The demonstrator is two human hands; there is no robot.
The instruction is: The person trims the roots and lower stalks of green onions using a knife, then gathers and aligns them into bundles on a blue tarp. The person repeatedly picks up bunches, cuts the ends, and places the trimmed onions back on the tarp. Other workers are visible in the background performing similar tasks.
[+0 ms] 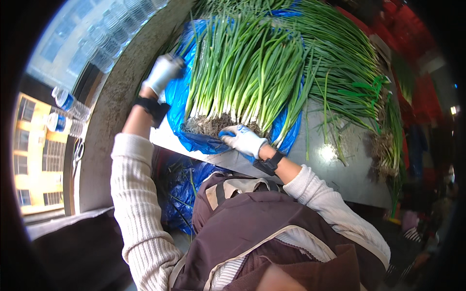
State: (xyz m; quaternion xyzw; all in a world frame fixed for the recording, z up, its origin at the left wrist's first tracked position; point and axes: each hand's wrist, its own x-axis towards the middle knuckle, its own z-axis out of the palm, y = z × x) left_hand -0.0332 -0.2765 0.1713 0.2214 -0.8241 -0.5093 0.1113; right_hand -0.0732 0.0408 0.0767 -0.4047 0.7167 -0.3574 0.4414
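Spring onions lie in a wide bundle on a blue plastic sheet or bag, leaves pointing away from me and soil-matted roots towards me. My right hand, in a white glove with blue print, is at the root ends. Its fingers are closed on a fold of the blue plastic. My left hand, also white-gloved and blurred, is over the plastic's left edge, beside the leaves. Whether it grips anything cannot be made out. Both wrists wear black bands.
More spring onions are heaped at the right on the metal table, some with green ties. Loose stalks lie nearer. A ledge along the left holds scissors and plastic bottles. Blue plastic lies below the table edge.
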